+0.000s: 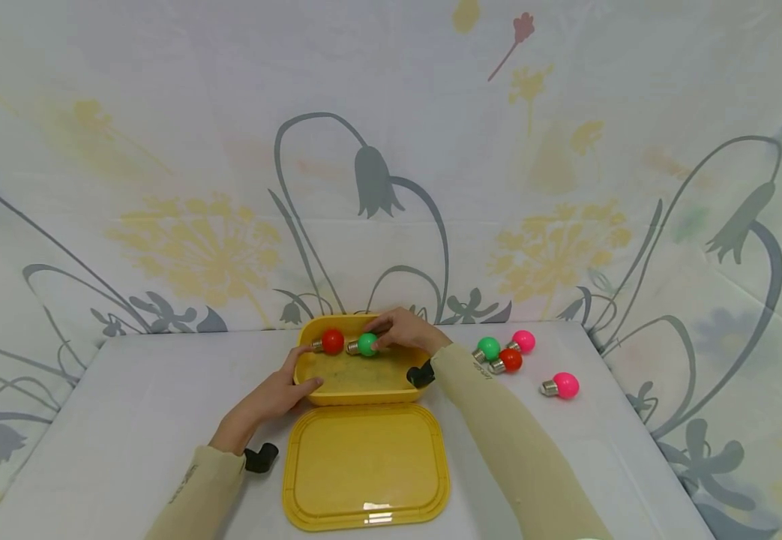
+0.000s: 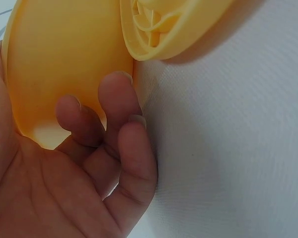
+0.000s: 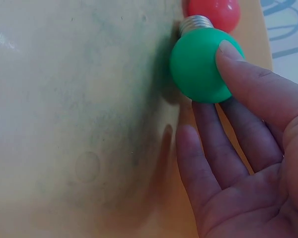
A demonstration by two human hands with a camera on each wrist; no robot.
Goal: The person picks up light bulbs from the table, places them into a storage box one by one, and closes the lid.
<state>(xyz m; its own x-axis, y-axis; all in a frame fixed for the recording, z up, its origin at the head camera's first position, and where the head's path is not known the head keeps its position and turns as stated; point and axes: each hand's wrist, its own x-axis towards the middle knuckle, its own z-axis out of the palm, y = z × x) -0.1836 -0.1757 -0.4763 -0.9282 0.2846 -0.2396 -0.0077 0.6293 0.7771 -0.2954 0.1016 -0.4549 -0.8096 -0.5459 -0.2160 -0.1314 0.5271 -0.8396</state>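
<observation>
A yellow plastic container point(image 1: 364, 397) stands near the back of the table. My left hand point(image 1: 279, 394) grips its left side, thumb over the rim; in the left wrist view the fingers point(image 2: 134, 158) curl along the outer wall point(image 2: 64, 59). Inside, a red light bulb point(image 1: 333, 342) lies at the left end, its metal base pointing left. Reaching in from the right, my right hand point(image 1: 404, 330) pinches a green light bulb point(image 3: 203, 67) between thumb and fingers, low over the container floor and close beside the red bulb point(image 3: 218, 12).
Directly in front of the container lies a flat yellow lid point(image 1: 367, 465). To the right are a green bulb point(image 1: 489, 348), a red bulb point(image 1: 511, 360) and a pink bulb point(image 1: 524, 341) close together, with another pink bulb point(image 1: 567, 385) apart. Patterned cloth point(image 1: 391, 247) hangs behind.
</observation>
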